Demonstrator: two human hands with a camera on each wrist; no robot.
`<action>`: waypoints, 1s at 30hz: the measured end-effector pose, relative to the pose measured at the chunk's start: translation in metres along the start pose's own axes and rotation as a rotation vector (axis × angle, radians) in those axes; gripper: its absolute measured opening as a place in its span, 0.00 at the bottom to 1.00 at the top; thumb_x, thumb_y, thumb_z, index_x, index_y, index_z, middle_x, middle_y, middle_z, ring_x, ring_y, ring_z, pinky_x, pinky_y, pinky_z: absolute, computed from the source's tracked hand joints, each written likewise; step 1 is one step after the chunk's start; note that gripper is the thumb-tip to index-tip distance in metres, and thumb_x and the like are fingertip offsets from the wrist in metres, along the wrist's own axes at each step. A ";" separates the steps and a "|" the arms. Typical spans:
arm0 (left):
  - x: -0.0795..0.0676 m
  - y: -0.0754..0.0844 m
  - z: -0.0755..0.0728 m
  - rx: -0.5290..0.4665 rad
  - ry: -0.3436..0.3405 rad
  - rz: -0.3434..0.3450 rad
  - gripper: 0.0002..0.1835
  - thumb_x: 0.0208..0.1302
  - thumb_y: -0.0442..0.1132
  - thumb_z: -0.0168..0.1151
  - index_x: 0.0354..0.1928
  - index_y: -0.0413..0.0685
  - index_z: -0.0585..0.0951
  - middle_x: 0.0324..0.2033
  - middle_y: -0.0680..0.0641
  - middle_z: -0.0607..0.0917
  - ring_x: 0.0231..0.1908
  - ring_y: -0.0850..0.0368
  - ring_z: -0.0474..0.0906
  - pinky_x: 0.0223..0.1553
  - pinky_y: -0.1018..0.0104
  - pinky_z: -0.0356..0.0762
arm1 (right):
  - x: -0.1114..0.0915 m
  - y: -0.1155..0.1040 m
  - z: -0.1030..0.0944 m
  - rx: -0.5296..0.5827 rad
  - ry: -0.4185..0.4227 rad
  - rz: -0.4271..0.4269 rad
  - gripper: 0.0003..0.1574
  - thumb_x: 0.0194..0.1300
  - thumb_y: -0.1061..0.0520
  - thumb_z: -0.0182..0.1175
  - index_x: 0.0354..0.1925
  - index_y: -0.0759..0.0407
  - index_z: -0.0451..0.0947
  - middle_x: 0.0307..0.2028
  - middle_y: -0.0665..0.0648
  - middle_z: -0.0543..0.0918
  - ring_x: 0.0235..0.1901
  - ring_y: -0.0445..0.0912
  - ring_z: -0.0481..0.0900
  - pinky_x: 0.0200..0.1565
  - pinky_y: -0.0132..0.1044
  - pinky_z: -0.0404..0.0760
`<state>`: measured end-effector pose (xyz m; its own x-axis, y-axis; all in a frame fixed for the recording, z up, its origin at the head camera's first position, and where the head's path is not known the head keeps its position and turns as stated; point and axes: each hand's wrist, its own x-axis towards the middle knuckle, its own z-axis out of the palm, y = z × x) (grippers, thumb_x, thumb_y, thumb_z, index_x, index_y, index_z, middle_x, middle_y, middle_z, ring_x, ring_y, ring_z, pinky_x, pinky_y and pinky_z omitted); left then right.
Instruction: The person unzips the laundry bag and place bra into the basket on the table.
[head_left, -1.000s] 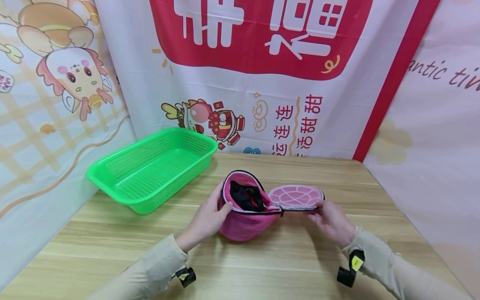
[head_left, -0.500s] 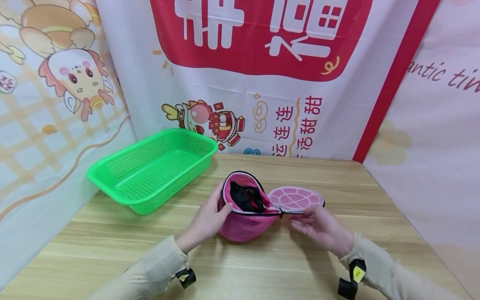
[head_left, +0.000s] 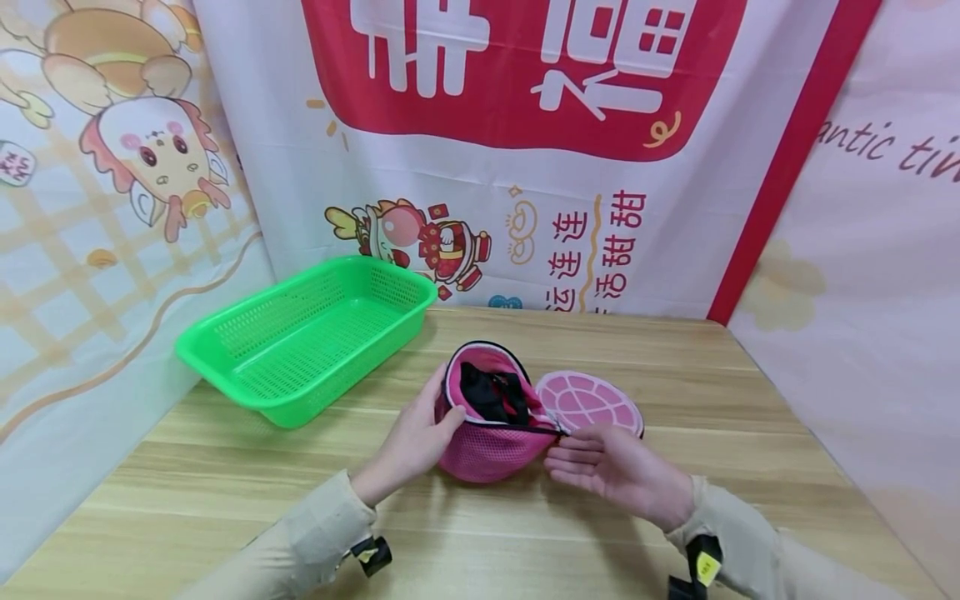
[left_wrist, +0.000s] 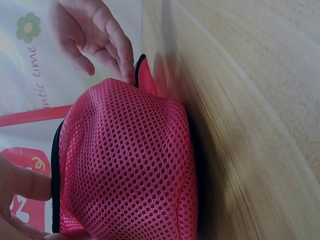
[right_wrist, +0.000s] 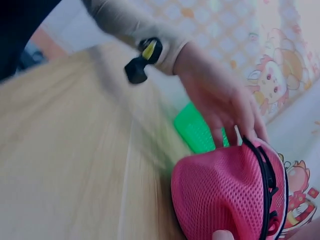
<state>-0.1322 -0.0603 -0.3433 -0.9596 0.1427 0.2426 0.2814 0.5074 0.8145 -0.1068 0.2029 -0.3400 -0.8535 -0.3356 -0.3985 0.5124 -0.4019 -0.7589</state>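
Note:
A pink mesh laundry bag (head_left: 495, 454) with a black zip edge stands on the table, its mouth unzipped and tilted toward the camera. Inside lies a bundle of black fabric (head_left: 491, 392) with a bit of red. My left hand (head_left: 416, 433) grips the bag's rim at its left side, thumb outside. The bag's round pink lid (head_left: 588, 402) lies folded out flat to the right. Beside the corner where lid and bag meet is my right hand (head_left: 618, 471), palm partly turned up and fingers extended. In the left wrist view, its thumb stands apart from the fingers.
A green perforated plastic basket (head_left: 307, 333) stands at the back left of the wooden table (head_left: 465, 550), against the printed cloth backdrop (head_left: 487, 167). Nothing shows in the basket.
My right hand has let go of the lid's outer edge and moved left to the bag's corner. The lid has settled lower. The left hand keeps its hold.

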 end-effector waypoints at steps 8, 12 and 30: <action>0.001 0.000 -0.002 -0.004 -0.002 0.007 0.35 0.60 0.43 0.56 0.68 0.52 0.53 0.61 0.46 0.64 0.59 0.52 0.59 0.59 0.56 0.54 | 0.008 0.002 0.001 -0.071 0.049 -0.003 0.30 0.68 0.59 0.38 0.61 0.77 0.47 0.55 0.77 0.61 0.54 0.65 0.64 0.51 0.51 0.69; 0.000 0.001 -0.004 0.011 -0.003 0.017 0.36 0.60 0.43 0.55 0.68 0.52 0.52 0.62 0.46 0.62 0.60 0.52 0.57 0.60 0.56 0.53 | 0.012 0.002 0.002 -0.215 0.070 -0.043 0.26 0.65 0.60 0.45 0.56 0.77 0.57 0.48 0.74 0.70 0.47 0.63 0.72 0.48 0.50 0.72; 0.004 -0.006 -0.005 0.067 0.019 0.134 0.35 0.61 0.41 0.55 0.68 0.48 0.53 0.63 0.45 0.60 0.61 0.54 0.55 0.60 0.59 0.52 | 0.032 0.004 -0.011 -1.360 0.051 -0.988 0.17 0.49 0.54 0.68 0.39 0.55 0.81 0.36 0.46 0.81 0.41 0.38 0.75 0.46 0.35 0.73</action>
<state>-0.1379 -0.0667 -0.3443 -0.9129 0.1971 0.3574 0.4053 0.5407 0.7371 -0.1335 0.2001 -0.3615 -0.7917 -0.3846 0.4747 -0.6090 0.5587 -0.5630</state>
